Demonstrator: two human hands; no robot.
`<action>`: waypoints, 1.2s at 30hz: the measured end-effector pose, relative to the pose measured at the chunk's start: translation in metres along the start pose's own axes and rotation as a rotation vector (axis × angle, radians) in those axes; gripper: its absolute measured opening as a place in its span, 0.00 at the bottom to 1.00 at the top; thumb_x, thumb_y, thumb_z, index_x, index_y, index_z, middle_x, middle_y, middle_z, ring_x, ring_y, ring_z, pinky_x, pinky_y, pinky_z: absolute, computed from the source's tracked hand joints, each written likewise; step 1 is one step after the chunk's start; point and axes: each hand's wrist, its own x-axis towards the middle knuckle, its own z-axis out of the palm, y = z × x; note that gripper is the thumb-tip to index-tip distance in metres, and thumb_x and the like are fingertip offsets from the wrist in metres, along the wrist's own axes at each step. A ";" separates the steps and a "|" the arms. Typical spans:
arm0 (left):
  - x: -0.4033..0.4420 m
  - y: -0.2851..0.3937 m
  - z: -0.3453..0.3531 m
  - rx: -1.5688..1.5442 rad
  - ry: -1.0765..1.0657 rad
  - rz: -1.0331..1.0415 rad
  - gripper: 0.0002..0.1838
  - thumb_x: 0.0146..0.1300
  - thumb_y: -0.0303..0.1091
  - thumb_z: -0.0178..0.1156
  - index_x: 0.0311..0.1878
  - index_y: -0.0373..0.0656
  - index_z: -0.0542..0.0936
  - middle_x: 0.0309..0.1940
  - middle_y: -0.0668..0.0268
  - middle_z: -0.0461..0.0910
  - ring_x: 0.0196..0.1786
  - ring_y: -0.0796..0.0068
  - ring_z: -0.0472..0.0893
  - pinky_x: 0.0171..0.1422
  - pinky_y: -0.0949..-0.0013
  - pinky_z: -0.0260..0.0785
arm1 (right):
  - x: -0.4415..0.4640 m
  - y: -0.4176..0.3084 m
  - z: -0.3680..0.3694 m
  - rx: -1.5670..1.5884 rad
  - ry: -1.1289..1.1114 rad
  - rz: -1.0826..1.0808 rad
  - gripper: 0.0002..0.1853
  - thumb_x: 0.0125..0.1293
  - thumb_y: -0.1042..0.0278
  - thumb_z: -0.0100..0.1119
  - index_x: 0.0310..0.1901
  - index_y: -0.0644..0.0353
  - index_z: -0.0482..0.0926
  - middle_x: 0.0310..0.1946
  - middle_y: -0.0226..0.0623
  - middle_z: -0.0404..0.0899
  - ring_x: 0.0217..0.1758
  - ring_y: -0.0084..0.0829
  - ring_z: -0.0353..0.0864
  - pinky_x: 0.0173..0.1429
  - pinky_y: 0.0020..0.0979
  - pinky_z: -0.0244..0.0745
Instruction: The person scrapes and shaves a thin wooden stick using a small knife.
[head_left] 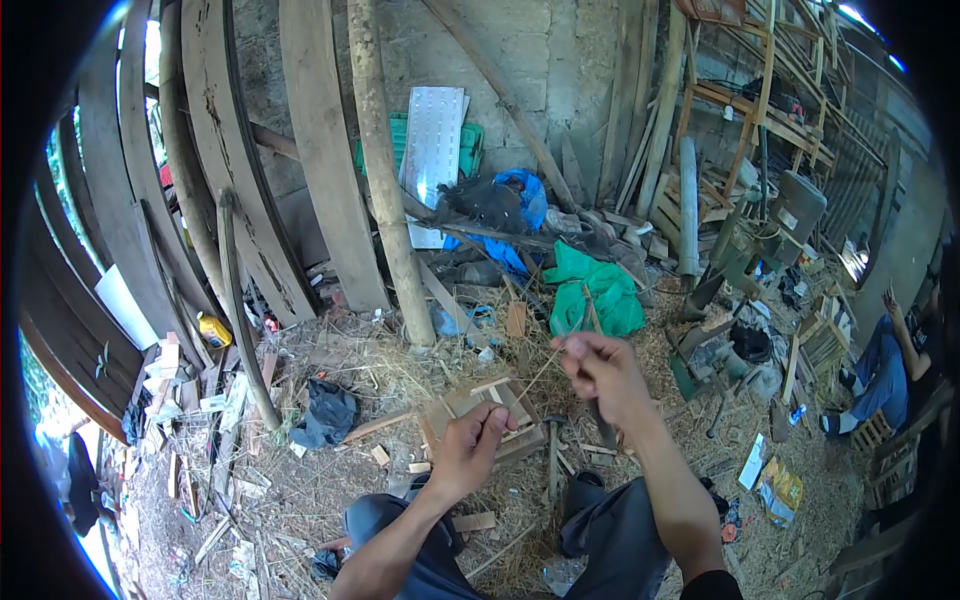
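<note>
My left hand [470,448] is closed in front of my knees, its fingers pinched on one end of a thin strip [537,380]. The strip slants up to my right hand [603,375], which is closed near its other end. A dark, blade-like object [604,425] hangs below my right hand; whether that hand holds it is unclear. Beneath my hands a small slatted wooden frame [518,442] lies on the ground. A hammer-like tool [554,455] stands beside the frame, between my legs.
A wooden post [388,180] rises ahead. Near it lie a green plastic bag [592,285] and a dark bag [328,412]. Wood scraps and straw litter the ground. A yellow container [213,330] is at left. Another person [885,365] sits at far right.
</note>
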 end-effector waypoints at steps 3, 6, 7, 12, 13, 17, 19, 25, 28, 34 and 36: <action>0.004 -0.004 -0.003 -0.216 -0.062 -0.108 0.16 0.74 0.40 0.45 0.36 0.40 0.75 0.16 0.78 0.61 0.20 0.88 0.58 0.24 0.77 0.50 | -0.010 0.012 0.023 -0.067 -0.141 0.057 0.11 0.70 0.67 0.53 0.43 0.67 0.79 0.22 0.25 0.70 0.18 0.13 0.60 0.20 0.18 0.53; 0.006 -0.003 -0.007 -0.395 -0.115 -0.196 0.17 0.75 0.42 0.45 0.35 0.40 0.74 0.16 0.78 0.60 0.19 0.88 0.57 0.23 0.78 0.49 | -0.006 0.021 0.023 -0.102 -0.225 0.058 0.10 0.70 0.69 0.53 0.42 0.67 0.79 0.21 0.25 0.70 0.17 0.13 0.60 0.20 0.17 0.52; 0.005 -0.003 -0.008 -0.430 -0.131 -0.213 0.17 0.75 0.43 0.45 0.35 0.41 0.73 0.16 0.78 0.60 0.19 0.89 0.57 0.23 0.78 0.49 | -0.005 0.019 0.016 -0.102 -0.224 0.062 0.10 0.70 0.69 0.53 0.42 0.67 0.79 0.21 0.25 0.70 0.17 0.13 0.60 0.20 0.17 0.52; 0.001 -0.002 -0.006 -0.336 -0.147 -0.148 0.15 0.74 0.40 0.45 0.35 0.41 0.71 0.16 0.78 0.57 0.18 0.88 0.53 0.23 0.78 0.46 | 0.003 -0.005 -0.009 0.003 0.020 -0.001 0.12 0.70 0.66 0.54 0.43 0.68 0.78 0.21 0.24 0.69 0.17 0.12 0.58 0.20 0.17 0.50; 0.001 -0.001 -0.006 -0.316 -0.149 -0.152 0.14 0.74 0.39 0.45 0.35 0.41 0.72 0.16 0.78 0.57 0.19 0.88 0.54 0.23 0.78 0.46 | 0.002 -0.008 -0.010 -0.003 0.063 -0.019 0.12 0.70 0.65 0.54 0.43 0.68 0.77 0.21 0.23 0.68 0.17 0.12 0.57 0.20 0.18 0.49; 0.001 0.007 -0.002 -0.088 -0.053 -0.053 0.13 0.73 0.37 0.47 0.34 0.40 0.73 0.16 0.77 0.59 0.20 0.88 0.57 0.25 0.78 0.50 | -0.005 0.014 0.008 -0.062 -0.147 0.050 0.12 0.70 0.67 0.53 0.45 0.69 0.78 0.22 0.25 0.70 0.17 0.12 0.57 0.20 0.17 0.51; 0.002 0.010 -0.003 0.112 0.016 0.051 0.12 0.73 0.33 0.47 0.35 0.37 0.75 0.18 0.74 0.65 0.22 0.86 0.62 0.26 0.75 0.54 | -0.004 0.010 0.009 -0.053 -0.133 0.079 0.13 0.69 0.66 0.54 0.46 0.69 0.77 0.22 0.26 0.71 0.17 0.12 0.58 0.20 0.17 0.51; 0.000 0.005 -0.002 0.103 0.008 0.069 0.13 0.73 0.34 0.47 0.34 0.38 0.75 0.19 0.74 0.63 0.23 0.86 0.60 0.28 0.77 0.54 | 0.007 -0.005 -0.027 0.041 0.155 -0.014 0.12 0.70 0.65 0.54 0.43 0.66 0.79 0.23 0.25 0.71 0.17 0.13 0.59 0.19 0.17 0.50; 0.000 0.006 -0.007 -0.013 -0.021 -0.026 0.12 0.73 0.35 0.48 0.36 0.39 0.74 0.20 0.73 0.64 0.24 0.84 0.62 0.29 0.76 0.56 | 0.013 -0.008 -0.054 0.084 0.297 -0.115 0.12 0.70 0.64 0.54 0.43 0.65 0.79 0.23 0.25 0.72 0.17 0.13 0.60 0.19 0.18 0.52; 0.019 -0.015 -0.002 -0.669 0.001 -0.156 0.10 0.72 0.37 0.51 0.43 0.40 0.74 0.30 0.70 0.73 0.34 0.80 0.72 0.41 0.74 0.64 | -0.001 0.020 0.001 -0.269 0.116 -0.008 0.13 0.71 0.63 0.52 0.42 0.64 0.80 0.24 0.25 0.75 0.20 0.14 0.65 0.22 0.19 0.57; 0.024 -0.028 0.002 -0.670 0.049 -0.169 0.10 0.71 0.37 0.51 0.44 0.41 0.74 0.33 0.70 0.74 0.37 0.80 0.73 0.44 0.73 0.65 | -0.002 0.031 0.016 -0.397 0.052 -0.036 0.14 0.69 0.61 0.54 0.42 0.64 0.81 0.24 0.26 0.77 0.23 0.16 0.69 0.27 0.22 0.62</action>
